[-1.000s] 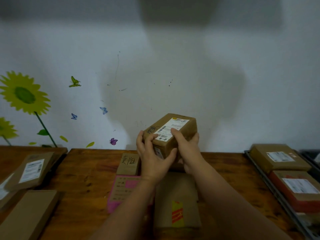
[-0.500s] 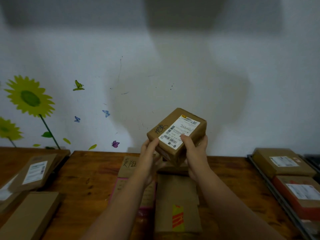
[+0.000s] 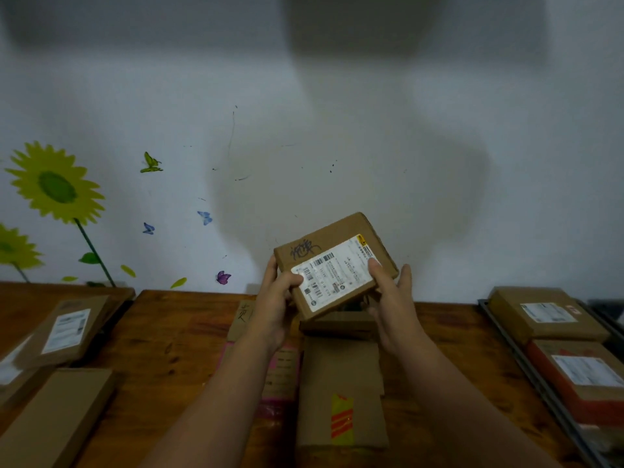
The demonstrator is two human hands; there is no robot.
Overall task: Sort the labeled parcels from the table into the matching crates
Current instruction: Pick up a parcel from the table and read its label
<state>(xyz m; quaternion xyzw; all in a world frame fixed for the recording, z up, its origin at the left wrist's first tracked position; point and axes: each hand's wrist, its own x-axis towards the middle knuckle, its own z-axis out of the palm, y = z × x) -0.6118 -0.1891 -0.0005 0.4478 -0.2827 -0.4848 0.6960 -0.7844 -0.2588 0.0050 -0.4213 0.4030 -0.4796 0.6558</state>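
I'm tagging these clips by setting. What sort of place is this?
Probably a makeshift parcel-sorting spot in an ordinary room: a labeled parcel held over the wooden table, a crate of boxes at right, a sunflower decal on the wall.

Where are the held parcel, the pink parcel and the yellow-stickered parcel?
held parcel (image 3: 332,265): head view, labelled top face.
pink parcel (image 3: 283,374): head view, exposed top face.
yellow-stickered parcel (image 3: 341,380): head view, top face above sticker.

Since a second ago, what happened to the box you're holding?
The parcel tipped so its label faces the camera more; the left grip slid its thumb onto the label. The right grip kept holding; the table parcels stayed put.
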